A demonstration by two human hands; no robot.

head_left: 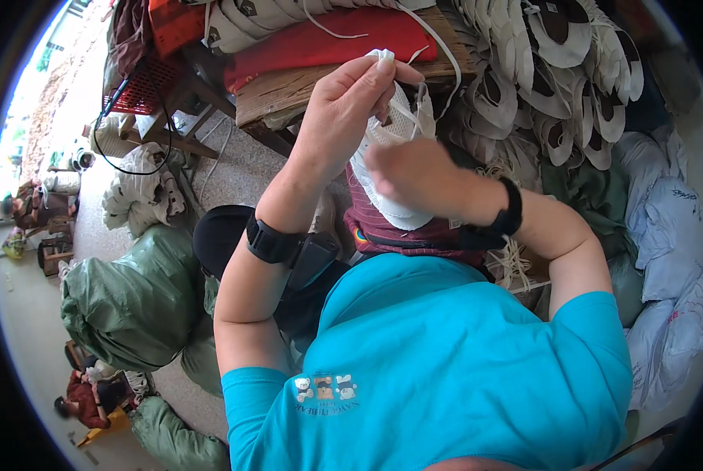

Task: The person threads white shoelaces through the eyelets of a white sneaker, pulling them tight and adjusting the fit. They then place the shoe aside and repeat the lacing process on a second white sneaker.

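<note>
A white mesh shoe upper (pixel 402 213) rests over my lap, on dark red cloth (pixel 357 196). Above its far end my left hand (pixel 350 98) is raised, closed in a pinch. Between its thumb and forefinger is a small white strip (pixel 383 55) that looks like a shoelace end; the rest of it is hidden by the fingers. My right hand (pixel 414 179) is smeared by motion in front of the upper and covers part of it. Whether its fingers hold anything does not show.
Beyond my hands stands a wooden bench (pixel 277 102) bearing red cloth (pixel 328 49) and a row of white uppers (pixel 261 17). More uppers (pixel 559 86) are piled at far right. White sacks (pixel 669 235) lie right, a green sack (pixel 132 302) left. Other people (pixel 81 400) sit at far left.
</note>
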